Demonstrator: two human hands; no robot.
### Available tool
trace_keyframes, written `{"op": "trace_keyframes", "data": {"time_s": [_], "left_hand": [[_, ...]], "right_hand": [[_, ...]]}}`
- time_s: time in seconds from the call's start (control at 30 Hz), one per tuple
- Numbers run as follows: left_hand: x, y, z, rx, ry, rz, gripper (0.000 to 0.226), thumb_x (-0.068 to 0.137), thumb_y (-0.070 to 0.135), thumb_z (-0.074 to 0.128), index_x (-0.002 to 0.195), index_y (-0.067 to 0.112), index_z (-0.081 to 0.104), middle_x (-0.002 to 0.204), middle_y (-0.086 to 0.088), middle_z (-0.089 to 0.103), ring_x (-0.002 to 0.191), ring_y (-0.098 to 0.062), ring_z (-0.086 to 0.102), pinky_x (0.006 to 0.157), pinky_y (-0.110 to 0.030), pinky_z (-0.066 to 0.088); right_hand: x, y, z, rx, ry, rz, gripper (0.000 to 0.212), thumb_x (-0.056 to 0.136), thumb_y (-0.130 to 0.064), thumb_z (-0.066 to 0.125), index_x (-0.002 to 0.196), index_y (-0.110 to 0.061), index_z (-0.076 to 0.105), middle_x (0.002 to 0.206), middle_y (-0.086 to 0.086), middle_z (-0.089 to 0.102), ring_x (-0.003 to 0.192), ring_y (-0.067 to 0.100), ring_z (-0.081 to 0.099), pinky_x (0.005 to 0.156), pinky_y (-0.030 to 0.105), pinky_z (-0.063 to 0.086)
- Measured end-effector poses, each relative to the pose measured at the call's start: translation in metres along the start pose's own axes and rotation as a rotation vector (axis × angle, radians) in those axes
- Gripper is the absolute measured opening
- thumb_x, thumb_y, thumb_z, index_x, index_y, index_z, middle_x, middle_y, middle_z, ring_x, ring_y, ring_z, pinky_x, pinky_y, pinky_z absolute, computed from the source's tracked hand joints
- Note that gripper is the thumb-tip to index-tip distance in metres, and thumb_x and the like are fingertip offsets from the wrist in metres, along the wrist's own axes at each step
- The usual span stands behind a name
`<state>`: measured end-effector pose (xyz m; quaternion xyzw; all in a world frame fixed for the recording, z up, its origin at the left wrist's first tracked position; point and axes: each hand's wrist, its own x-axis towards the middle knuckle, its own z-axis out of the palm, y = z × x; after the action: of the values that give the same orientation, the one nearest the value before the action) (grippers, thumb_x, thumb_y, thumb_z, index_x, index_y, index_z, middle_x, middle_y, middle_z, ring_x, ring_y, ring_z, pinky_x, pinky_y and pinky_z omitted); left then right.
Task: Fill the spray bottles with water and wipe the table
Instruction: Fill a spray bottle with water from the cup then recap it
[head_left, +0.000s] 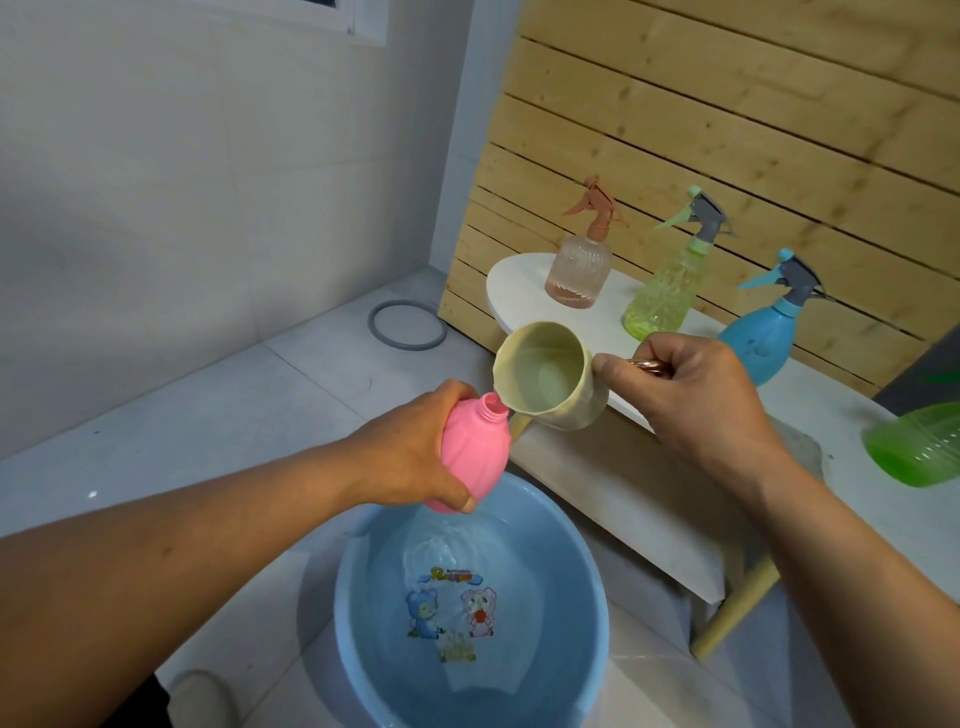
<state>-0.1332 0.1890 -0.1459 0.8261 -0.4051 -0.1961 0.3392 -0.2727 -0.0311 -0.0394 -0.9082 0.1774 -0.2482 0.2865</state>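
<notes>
I am holding the pink bottle (475, 453) in my left hand (415, 457), fingers and thumb curling round its fat body. It has no spray top on, and its open neck is tilting up toward the cup (550, 382). My right hand (701, 395) is gripping the shiny handle (647, 366) of the cream cup, fingers wrapping tight round it. The cup is tipping over on its side, its lip touching the bottle's neck. A little water is sitting inside the cup.

Right under the bottle, a big blue basin (470, 613) is sitting on the floor with water in it and cartoon animals on its bottom.

Behind my hands, the white table (519, 291) is holding more bottles. A clear pink spray bottle (579, 265) is holding a little water. A yellow-green spray bottle (667, 283) is standing next to it, then a blue spray bottle (761, 338). A green bottle (919, 449) is blurry at the right edge.

A grey ring (408, 325) is lying on the floor by the wall.
</notes>
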Motion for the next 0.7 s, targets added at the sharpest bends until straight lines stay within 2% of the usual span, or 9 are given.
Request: {"op": "trace_keyframes", "data": {"time_s": [0.37, 0.5, 0.7], "left_hand": [[-0.001, -0.0005, 0.0002, 0.008, -0.005, -0.003, 0.107, 0.057, 0.04, 0.098, 0.14, 0.04, 0.03, 0.129, 0.013, 0.048, 0.114, -0.017, 0.054, 0.084, -0.039, 0.062], [-0.0005, 0.0001, 0.0009, 0.01, -0.005, -0.001, 0.107, 0.057, 0.04, 0.098, 0.14, 0.04, 0.03, 0.13, 0.013, 0.048, 0.115, -0.017, 0.054, 0.085, -0.038, 0.062], [-0.0006, 0.0005, 0.0009, 0.014, -0.004, 0.0, 0.107, 0.057, 0.04, 0.098, 0.14, 0.041, 0.031, 0.13, 0.013, 0.048, 0.115, -0.017, 0.055, 0.085, -0.04, 0.062]], "right_hand": [[-0.0006, -0.0013, 0.0005, -0.031, 0.016, -0.034, 0.032, 0.082, -0.055, 0.072, 0.067, -0.03, 0.061, 0.046, -0.011, 0.049, 0.044, 0.005, 0.041, 0.039, 0.015, 0.03], [-0.0001, -0.0011, 0.0009, -0.035, 0.022, -0.026, 0.032, 0.082, -0.054, 0.073, 0.067, -0.028, 0.06, 0.046, -0.011, 0.048, 0.044, 0.005, 0.04, 0.045, 0.024, 0.032], [-0.0005, -0.0025, 0.0005, -0.035, 0.028, -0.025, 0.035, 0.082, -0.053, 0.073, 0.068, -0.025, 0.059, 0.046, -0.01, 0.048, 0.045, 0.007, 0.038, 0.047, 0.025, 0.032]]}}
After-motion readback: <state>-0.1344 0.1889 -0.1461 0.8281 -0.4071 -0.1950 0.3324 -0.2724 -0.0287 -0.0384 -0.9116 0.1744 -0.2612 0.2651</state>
